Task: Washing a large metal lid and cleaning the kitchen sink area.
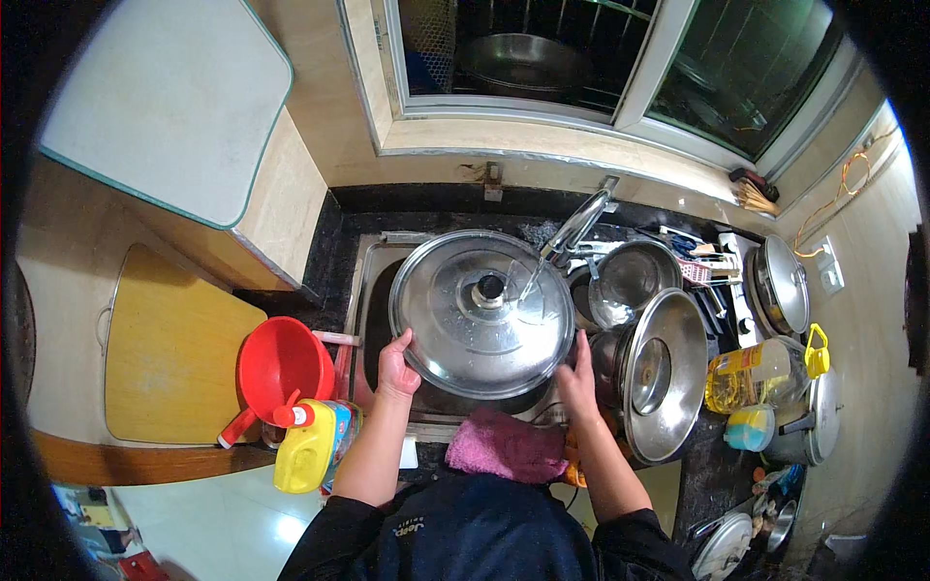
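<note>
A large round metal pan lid (465,334) with a black knob (490,287) is held over the sink (370,265), its knob side up. My left hand (399,365) grips its lower left edge, with the fingers hidden beneath. At its lower right edge is my right hand (577,378), thumb side up, slightly blurred. Water runs from the chrome faucet (577,225) onto the lid's right part. A pink towel (505,447) lies on the sink's front edge between my forearms.
To the left stand a red plastic dipper (283,367) and a yellow detergent bottle (305,447). Steel basins (665,378) and a pot (636,276) crowd the right side. Beyond them are an oil bottle (759,370) and a lidded pan (785,283). A window is behind the sink.
</note>
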A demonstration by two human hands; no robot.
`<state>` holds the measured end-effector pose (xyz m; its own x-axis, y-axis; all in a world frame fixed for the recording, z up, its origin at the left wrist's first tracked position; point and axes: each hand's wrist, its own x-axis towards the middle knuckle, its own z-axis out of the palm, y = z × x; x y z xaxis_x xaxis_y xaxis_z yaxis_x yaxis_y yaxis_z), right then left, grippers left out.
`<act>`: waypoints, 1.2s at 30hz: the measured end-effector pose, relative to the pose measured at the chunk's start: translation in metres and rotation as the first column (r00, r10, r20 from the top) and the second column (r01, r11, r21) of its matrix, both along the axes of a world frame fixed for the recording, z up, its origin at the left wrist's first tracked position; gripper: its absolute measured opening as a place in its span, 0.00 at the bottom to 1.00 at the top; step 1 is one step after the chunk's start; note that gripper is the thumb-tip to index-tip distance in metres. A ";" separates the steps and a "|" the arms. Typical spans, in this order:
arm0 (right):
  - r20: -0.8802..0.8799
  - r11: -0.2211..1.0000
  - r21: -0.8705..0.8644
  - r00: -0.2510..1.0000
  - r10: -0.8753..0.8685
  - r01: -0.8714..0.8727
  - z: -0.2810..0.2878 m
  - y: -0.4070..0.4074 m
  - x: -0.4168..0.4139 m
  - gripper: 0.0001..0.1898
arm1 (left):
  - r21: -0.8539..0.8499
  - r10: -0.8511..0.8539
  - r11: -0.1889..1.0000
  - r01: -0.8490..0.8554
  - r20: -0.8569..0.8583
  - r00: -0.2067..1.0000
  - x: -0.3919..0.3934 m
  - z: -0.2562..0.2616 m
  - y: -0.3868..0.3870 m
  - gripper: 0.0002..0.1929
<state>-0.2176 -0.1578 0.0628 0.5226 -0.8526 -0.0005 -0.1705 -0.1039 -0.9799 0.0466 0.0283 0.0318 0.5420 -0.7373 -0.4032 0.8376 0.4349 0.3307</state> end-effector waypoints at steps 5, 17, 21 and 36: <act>0.338 0.772 0.633 0.917 -0.212 -0.055 0.019 -0.014 0.031 0.26 | -0.084 -0.058 0.995 0.048 -0.127 0.990 0.007 -0.020 0.008 0.16; 0.466 0.928 0.363 0.878 -0.110 -0.077 0.068 -0.020 0.053 0.19 | 0.308 -0.190 0.925 0.224 -0.135 0.972 -0.007 -0.021 -0.022 0.21; 0.460 0.923 0.380 0.879 -0.128 -0.065 0.100 0.005 0.045 0.21 | 0.188 -0.245 0.947 0.260 -0.101 0.964 -0.009 -0.044 -0.012 0.22; 0.190 0.986 0.164 0.980 -0.053 0.021 0.095 0.009 0.004 0.27 | 0.456 -0.036 0.889 0.035 -0.006 0.999 -0.016 -0.031 -0.035 0.26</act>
